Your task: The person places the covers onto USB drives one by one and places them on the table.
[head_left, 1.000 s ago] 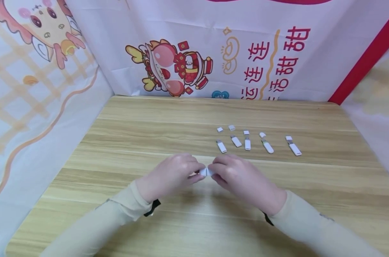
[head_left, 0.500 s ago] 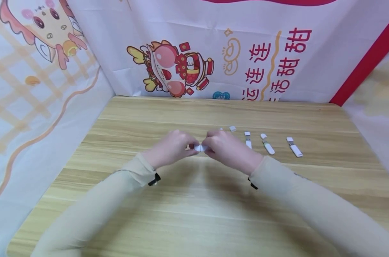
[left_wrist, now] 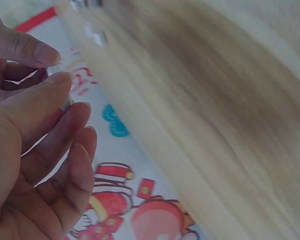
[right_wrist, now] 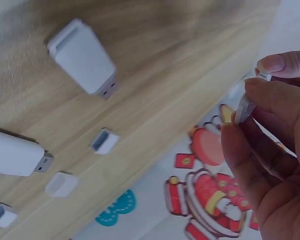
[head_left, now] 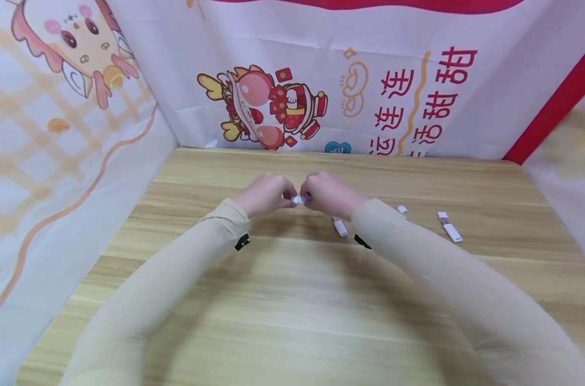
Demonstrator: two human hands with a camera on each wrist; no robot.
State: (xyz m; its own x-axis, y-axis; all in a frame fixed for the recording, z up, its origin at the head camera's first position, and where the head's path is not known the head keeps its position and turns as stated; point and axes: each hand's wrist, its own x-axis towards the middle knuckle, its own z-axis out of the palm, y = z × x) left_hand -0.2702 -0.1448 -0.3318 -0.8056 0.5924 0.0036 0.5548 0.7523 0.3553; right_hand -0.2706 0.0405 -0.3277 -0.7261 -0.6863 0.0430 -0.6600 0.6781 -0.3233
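Between both hands, over the back half of the table, is a small white USB stick (head_left: pixel 298 199), mostly hidden by fingers. My left hand (head_left: pixel 267 194) pinches its left end with thumb and fingers. My right hand (head_left: pixel 332 195) pinches the right end, and the fingertips of the two hands nearly meet. In the right wrist view a white edge of the stick (right_wrist: pixel 245 108) shows between thumb and finger. Just below my right hand an uncapped USB stick (head_left: pixel 340 227) lies on the wood, its metal plug bare. I cannot tell which end is the cap.
Another uncapped stick (head_left: pixel 451 232) lies at the right with its cap (head_left: pixel 442 215) by the plug. A rounded cap (head_left: pixel 402 209) shows beyond my right sleeve (head_left: pixel 417 246), which covers other sticks. Loose caps (right_wrist: pixel 105 141) lie near the table's back edge, before a printed cloth (head_left: pixel 176 64).
Both hands have moved together toward the back of the table, still pinching the white USB stick. My right forearm now covers several of the sticks lying there.
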